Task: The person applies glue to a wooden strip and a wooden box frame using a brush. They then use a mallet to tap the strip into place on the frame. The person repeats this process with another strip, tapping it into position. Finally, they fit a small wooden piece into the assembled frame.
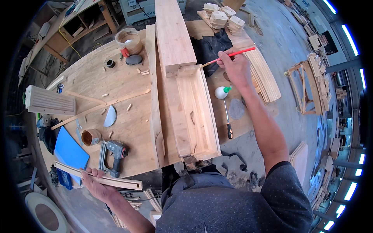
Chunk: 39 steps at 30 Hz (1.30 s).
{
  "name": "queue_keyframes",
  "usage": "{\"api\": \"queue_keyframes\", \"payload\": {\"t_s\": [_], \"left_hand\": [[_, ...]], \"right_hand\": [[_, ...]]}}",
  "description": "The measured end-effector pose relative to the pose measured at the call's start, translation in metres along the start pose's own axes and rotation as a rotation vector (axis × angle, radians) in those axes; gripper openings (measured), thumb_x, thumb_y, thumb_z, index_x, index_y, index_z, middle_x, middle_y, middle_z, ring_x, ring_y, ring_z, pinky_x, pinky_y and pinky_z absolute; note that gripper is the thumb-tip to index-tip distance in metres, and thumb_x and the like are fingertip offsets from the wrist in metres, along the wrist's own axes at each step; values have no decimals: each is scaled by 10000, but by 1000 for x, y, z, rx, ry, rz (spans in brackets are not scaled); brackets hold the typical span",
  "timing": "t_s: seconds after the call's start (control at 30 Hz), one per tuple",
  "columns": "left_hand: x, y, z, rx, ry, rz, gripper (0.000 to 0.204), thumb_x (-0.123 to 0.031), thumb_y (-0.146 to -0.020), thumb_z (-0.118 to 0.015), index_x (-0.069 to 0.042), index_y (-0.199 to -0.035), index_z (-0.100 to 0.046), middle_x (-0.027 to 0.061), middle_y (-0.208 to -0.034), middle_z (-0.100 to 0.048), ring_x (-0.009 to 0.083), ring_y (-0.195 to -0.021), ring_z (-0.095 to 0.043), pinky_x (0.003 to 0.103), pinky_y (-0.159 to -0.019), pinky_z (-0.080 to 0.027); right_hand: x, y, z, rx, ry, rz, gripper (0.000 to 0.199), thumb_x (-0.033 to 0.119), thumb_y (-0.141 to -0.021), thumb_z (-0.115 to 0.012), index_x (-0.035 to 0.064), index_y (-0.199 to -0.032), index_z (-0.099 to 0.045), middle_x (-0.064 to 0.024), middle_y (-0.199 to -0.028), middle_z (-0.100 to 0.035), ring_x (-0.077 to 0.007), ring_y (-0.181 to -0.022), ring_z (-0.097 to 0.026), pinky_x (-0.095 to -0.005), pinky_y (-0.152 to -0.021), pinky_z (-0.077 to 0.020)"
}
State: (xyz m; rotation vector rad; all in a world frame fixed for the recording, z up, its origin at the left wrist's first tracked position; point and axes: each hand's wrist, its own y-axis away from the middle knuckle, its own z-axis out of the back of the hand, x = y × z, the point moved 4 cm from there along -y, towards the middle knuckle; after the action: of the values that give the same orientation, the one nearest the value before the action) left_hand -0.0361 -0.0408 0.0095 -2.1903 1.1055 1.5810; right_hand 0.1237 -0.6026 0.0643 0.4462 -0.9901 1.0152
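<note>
Workshop with a grey floor [276, 50]; one wooden workbench [122, 83]. Right hand [235, 64]: fingers pinched on a slender red-handled brush [246, 50], its tip at the far right corner of a wooden trough [211, 116] (bristle contact hard to make out). Left hand [97, 186]: fingers, partly hidden, closed around a grooved wooden strip [124, 183] at the bench's near edge. Thick plank [175, 35]: at the trough's far end, cut off above. Right of trough: white bottle [221, 93], screwdriver [229, 130], narrow room to the edge. Left, beyond a long board [154, 97]: wider bare stretches, nail gun [116, 149].
</note>
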Motion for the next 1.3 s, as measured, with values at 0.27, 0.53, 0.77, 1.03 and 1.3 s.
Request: {"api": "queue_keyframes", "payload": {"t_s": [0.27, 0.53, 0.77, 1.03, 1.3], "left_hand": [[-1, 4, -10, -17, -21, -2, 299, -231, -1089, -609, -19, -1270, -501, 48, -977, -489, 103, -767, -460, 206, -584, -446], [-4, 5, -13, -30, -42, -1, 301, -214, -1095, -593, -32, -1316, -500, 41, -958, -533, 97, -745, -477, 223, -593, -452], [-5, 5, -9, -49, -36, -13, 310, -219, -1100, -584, -30, -1331, -497, 40, -956, -535, 94, -738, -472, 224, -587, -438], [-7, 9, -8, -31, -34, -20, 337, -243, -1097, -594, -17, -1318, -476, 49, -990, -486, 103, -770, -460, 214, -590, -451], [-7, 10, -7, -45, -44, -15, 342, -241, -1098, -590, -17, -1329, -472, 50, -988, -494, 101, -768, -466, 218, -593, -455]], "right_hand": [[2, -11, -5, -17, -35, 3, 267, 271, -961, -752, 13, -915, -701, -88, -773, -750, -122, -690, -724, -277, -668, -577], [7, -31, -19, 60, -69, 128, 261, 212, -947, -752, -27, -1031, -693, -117, -812, -749, -170, -727, -753, -319, -694, -601], [15, -39, -24, 109, 65, 151, 188, 140, -970, -708, -27, -1044, -663, -91, -845, -731, -123, -737, -722, -279, -687, -601], [13, -59, -28, 37, 205, 165, 254, 219, -943, -739, -22, -961, -658, -109, -763, -737, -149, -671, -725, -300, -636, -588], [-2, -66, -15, -20, 219, 51, 296, 247, -952, -732, -38, -925, -653, -140, -755, -752, -176, -634, -740, -307, -594, -603]]}}
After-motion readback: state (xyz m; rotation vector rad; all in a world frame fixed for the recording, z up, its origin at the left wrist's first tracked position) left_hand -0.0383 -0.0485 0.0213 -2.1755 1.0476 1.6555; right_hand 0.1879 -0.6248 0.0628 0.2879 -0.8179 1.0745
